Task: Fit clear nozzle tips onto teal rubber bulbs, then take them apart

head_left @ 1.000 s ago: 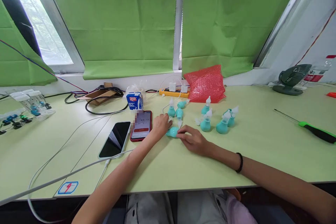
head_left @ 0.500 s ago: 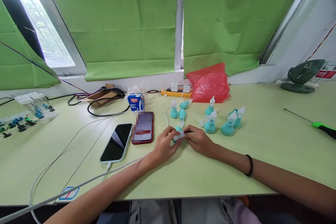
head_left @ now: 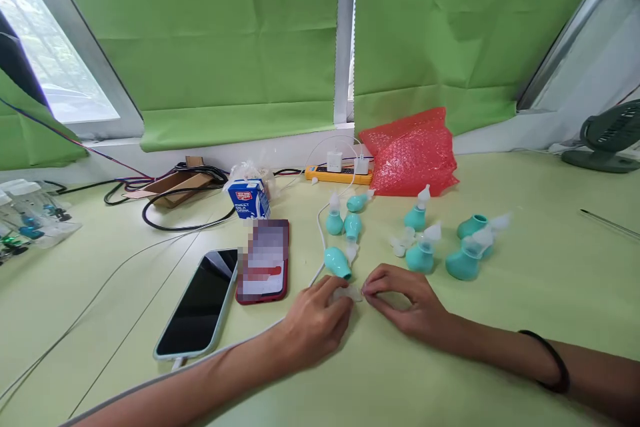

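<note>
The desk (head_left: 525,293) holds a black phone (head_left: 197,307), milk carton (head_left: 249,198) and bubble wrap (head_left: 413,153).

Both forearms reached forward and angled inward; the left hand (head_left: 313,323) and right hand (head_left: 407,300) sat fingertip to fingertip, palms down, fingers curled and pinched.

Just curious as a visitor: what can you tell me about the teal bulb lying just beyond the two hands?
The teal bulb is small, smooth, rubbery-looking, pear-shaped, lying on its side on the green table. A whitish tip sits by its right end, perhaps not its own. A white cable passes close on its left. The left hand and right hand pinch a clear piece in front, without touching the bulb.
</note>
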`<state>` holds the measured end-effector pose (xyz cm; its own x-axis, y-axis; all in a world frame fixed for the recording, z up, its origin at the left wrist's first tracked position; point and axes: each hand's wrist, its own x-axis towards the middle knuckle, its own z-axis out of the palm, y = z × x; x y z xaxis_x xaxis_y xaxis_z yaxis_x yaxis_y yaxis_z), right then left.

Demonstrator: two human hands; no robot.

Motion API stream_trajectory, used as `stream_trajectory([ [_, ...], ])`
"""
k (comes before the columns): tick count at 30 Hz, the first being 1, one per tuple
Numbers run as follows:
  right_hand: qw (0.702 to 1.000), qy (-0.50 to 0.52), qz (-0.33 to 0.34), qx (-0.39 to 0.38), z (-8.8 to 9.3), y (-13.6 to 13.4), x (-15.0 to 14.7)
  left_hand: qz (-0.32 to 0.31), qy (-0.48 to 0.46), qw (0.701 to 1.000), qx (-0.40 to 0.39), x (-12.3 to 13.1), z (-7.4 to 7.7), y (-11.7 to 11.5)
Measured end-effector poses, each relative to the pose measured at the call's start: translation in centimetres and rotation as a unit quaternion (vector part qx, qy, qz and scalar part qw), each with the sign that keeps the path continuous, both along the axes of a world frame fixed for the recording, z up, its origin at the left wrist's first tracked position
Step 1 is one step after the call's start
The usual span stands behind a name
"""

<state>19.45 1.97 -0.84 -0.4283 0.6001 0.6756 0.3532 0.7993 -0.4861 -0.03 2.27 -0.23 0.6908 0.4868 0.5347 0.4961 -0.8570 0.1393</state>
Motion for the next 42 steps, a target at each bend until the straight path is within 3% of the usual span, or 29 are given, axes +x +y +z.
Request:
stream_trajectory([
  [5, 0.986, -0.133, 0.085, 0.057, -0.1, -1.0, 0.7, -0.07, -0.031, 0.996, -0.048, -0.1, 0.0, 0.9],
  [9, 0.99, -0.086, 0.095, 0.054, 0.0, 0.0, 0.7, -0.079, -0.102, 0.981, -0.143, 0.1, 0.4, 1.0],
  [13, 0.998, -0.04, 0.052, -0.009, 0.4, 1.2, 0.5, -0.063, -0.115, 0.974, -0.183, 0.3, 0.3, 0.3],
  [18, 0.995, -0.044, 0.077, -0.034, 0.5, 1.1, 0.6, -0.01, -0.151, 0.962, -0.228, 0.2, -0.2, 0.1],
  [21, 0.997, 0.003, 0.049, -0.055, 0.4, 1.1, 0.4, 0.024, -0.157, 0.95, -0.269, 0.2, -0.3, 0.5],
  [31, 0.99, 0.052, 0.033, -0.131, 0.5, 1.6, -0.1, 0.006, -0.139, 0.962, -0.236, 0.4, -0.2, 0.5],
  [37, 0.99, 0.061, 0.057, -0.112, 0.5, 1.3, 0.0, 0.053, -0.126, 0.955, -0.262, 0.3, 0.0, 0.6],
  [42, 0.992, 0.062, 0.053, -0.094, 0.2, 1.2, 0.1, 0.034, -0.122, 0.961, -0.244, 0.3, -0.1, 0.5],
])
